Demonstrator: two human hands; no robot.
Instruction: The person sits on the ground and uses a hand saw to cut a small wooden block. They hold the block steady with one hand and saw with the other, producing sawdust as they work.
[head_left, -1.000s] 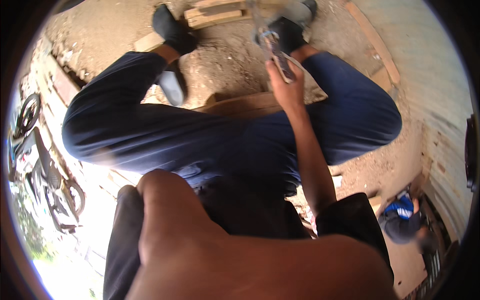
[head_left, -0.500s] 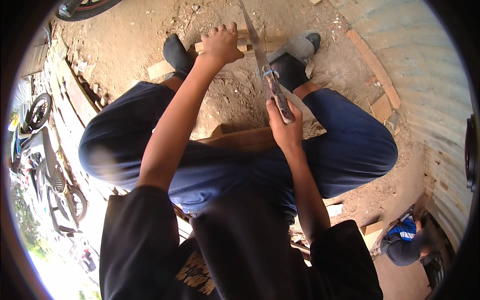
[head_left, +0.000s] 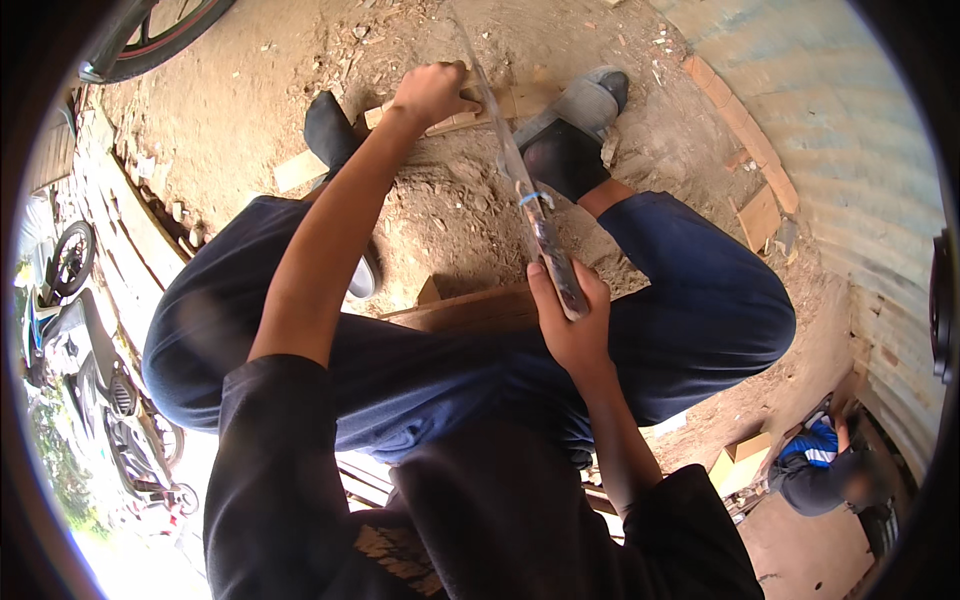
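Note:
My right hand [head_left: 575, 320] is closed round the dark, worn handle of a handsaw [head_left: 495, 115]. A light blue tie wraps the handle where the blade begins. The long, thin blade points away from me and crosses a strip of wood [head_left: 532, 99] lying between my feet. My left hand [head_left: 435, 92] presses on that wood just left of the blade, its fingers curled over the far side and the thumb toward the blade. My right foot, in a dark sock and grey sandal [head_left: 585, 108], is at the wood's right end. The cut itself is too small to make out.
Another wooden board [head_left: 470, 308] lies by my legs. A row of bricks [head_left: 740, 130] edges the corrugated metal wall [head_left: 830, 110] at right. A wheel [head_left: 165, 40] is at far left, parked motorbikes [head_left: 110, 400] at left. Another person [head_left: 825, 465] sits low at right, near a cardboard box [head_left: 740, 462].
My right hand has drawn the saw back toward me, so its handle is nearer my lap. My left hand has shifted slightly and stays on the wood.

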